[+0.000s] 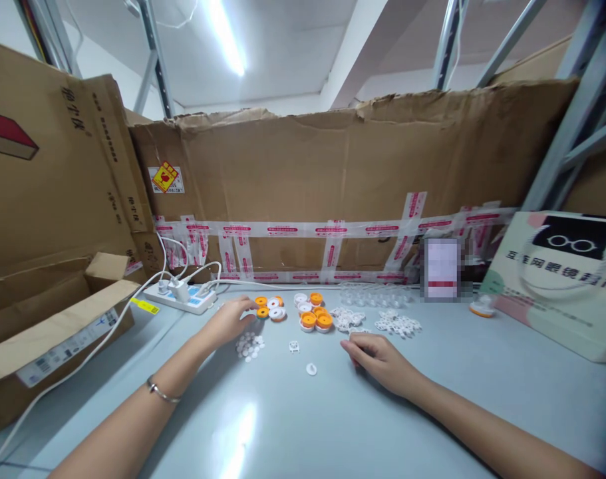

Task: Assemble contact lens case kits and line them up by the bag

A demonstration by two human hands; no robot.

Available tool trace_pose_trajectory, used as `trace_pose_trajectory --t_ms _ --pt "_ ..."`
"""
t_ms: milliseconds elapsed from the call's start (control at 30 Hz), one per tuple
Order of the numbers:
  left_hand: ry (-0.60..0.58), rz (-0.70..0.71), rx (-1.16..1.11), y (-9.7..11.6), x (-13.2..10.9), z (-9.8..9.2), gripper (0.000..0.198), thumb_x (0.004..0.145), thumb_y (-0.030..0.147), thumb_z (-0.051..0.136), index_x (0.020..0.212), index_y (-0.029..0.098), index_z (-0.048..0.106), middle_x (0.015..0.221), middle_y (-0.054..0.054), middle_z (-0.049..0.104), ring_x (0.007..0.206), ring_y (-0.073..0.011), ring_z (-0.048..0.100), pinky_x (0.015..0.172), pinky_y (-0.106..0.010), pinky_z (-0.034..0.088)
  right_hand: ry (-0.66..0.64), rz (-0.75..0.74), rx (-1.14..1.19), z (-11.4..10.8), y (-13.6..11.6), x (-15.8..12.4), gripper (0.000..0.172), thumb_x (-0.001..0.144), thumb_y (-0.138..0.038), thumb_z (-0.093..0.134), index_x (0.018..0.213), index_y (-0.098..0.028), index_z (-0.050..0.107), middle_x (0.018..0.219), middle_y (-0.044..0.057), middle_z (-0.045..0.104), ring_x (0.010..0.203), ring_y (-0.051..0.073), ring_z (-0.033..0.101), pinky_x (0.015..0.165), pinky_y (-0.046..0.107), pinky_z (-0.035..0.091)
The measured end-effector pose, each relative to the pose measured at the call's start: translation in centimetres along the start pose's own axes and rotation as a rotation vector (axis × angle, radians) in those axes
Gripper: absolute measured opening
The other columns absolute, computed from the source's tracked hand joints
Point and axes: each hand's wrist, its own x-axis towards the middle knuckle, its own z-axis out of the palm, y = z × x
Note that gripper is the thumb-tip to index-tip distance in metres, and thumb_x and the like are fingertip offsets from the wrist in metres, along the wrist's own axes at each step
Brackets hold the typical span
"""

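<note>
My left hand (230, 320) reaches to a group of round orange and white plastic parts (263, 312), fingers stretched and apart, fingertips at the nearest orange one. Whether they touch it I cannot tell. Just below that hand lies a loose pile of small white discs (249, 346). My right hand (380, 362) rests on the table with its fingers curled in, and nothing shows in it. Between the hands lie a small white square frame piece (294, 346) and a single white disc part (311, 368). A second group of orange and white round parts (316, 320) sits farther back.
Piles of white lattice pieces (397, 324) and a row of clear plastic covers (376, 295) lie behind my right hand. A power strip (183, 296) with cables and an open cardboard box (48, 332) stand left. A printed bag (557, 286) stands right, beside an orange-based clear part (483, 307).
</note>
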Motion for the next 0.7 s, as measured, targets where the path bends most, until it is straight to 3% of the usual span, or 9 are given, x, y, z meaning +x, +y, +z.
trace_pose_trajectory --t_ms 167,300,567,600,700 --pt "-0.008 0.048 0.128 0.8 0.9 1.2 0.018 0.080 0.012 0.051 0.088 0.019 0.066 0.094 -0.007 0.065 0.091 -0.0229 0.057 0.074 -0.030 0.039 -0.010 0.003 0.004 0.0 0.0 -0.2 0.045 0.087 -0.046 0.032 0.050 -0.019 0.038 0.054 -0.002 0.044 0.054 0.012 0.044 0.059 0.024 0.038" --pt "-0.009 0.073 0.205 1.3 1.2 1.6 0.020 0.082 0.010 0.047 0.082 0.017 0.066 0.088 -0.008 0.065 0.086 -0.0217 0.057 0.070 -0.030 0.036 -0.005 -0.008 0.006 -0.2 0.0 -0.3 0.045 0.087 -0.044 0.033 0.050 -0.019 0.040 0.054 -0.002 0.045 0.054 0.012 0.044 0.059 0.024 0.038" --pt "0.080 0.117 0.237 2.4 0.2 -0.6 0.020 0.085 0.015 0.043 0.085 0.016 0.063 0.089 -0.008 0.065 0.085 -0.0211 0.056 0.071 -0.031 0.032 0.003 -0.017 0.007 -0.4 0.0 -0.3 0.046 0.087 -0.044 0.034 0.050 -0.019 0.042 0.053 -0.002 0.046 0.054 0.012 0.045 0.059 0.024 0.039" --pt "0.106 0.151 0.219 3.0 -0.1 -0.8 0.020 0.086 0.016 0.042 0.086 0.017 0.062 0.091 -0.007 0.065 0.086 -0.0203 0.056 0.071 -0.031 0.032 0.005 -0.020 0.007 -0.3 0.0 -0.3 0.046 0.087 -0.044 0.034 0.050 -0.019 0.042 0.053 -0.002 0.046 0.053 0.012 0.045 0.058 0.024 0.039" --pt "0.205 0.437 0.075 5.5 -0.9 -0.6 0.021 0.089 0.018 0.041 0.086 0.019 0.062 0.087 -0.004 0.066 0.083 -0.0167 0.056 0.070 -0.029 0.031 0.000 -0.021 0.010 -0.2 0.0 -0.2 0.048 0.087 -0.046 0.034 0.049 -0.019 0.042 0.053 -0.002 0.045 0.053 0.011 0.045 0.058 0.024 0.039"
